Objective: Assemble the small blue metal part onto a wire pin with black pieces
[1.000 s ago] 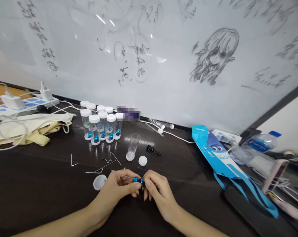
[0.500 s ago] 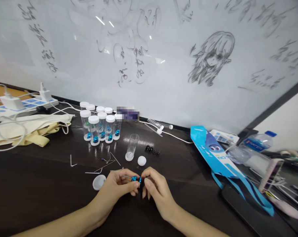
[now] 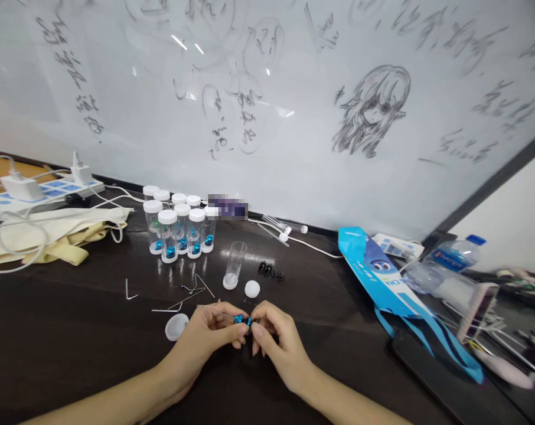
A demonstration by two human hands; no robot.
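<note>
Between my fingertips is a small blue metallic part [image 3: 238,319] with a thin metal rod reaching left from it. My left hand [image 3: 212,333] pinches this part. My right hand [image 3: 277,336] is closed at its right end, with a small dark piece partly hidden at the fingertips. Beyond my hands stand an open clear tube [image 3: 235,264] and a white cap [image 3: 252,289]. A round white lid [image 3: 176,326] lies beside my left hand. Several small black parts [image 3: 271,271] sit in a row behind the cap.
Several white-capped tubes [image 3: 167,236] with blue parts stand at the back left. Bent metal rods [image 3: 192,295] lie before them. A power strip and cream cloth [image 3: 59,230] are left; a blue bag [image 3: 374,271] and bottle [image 3: 457,254] right.
My right hand has moved slightly left, closer to my left hand and the blue part. The camera view has shifted a little.
</note>
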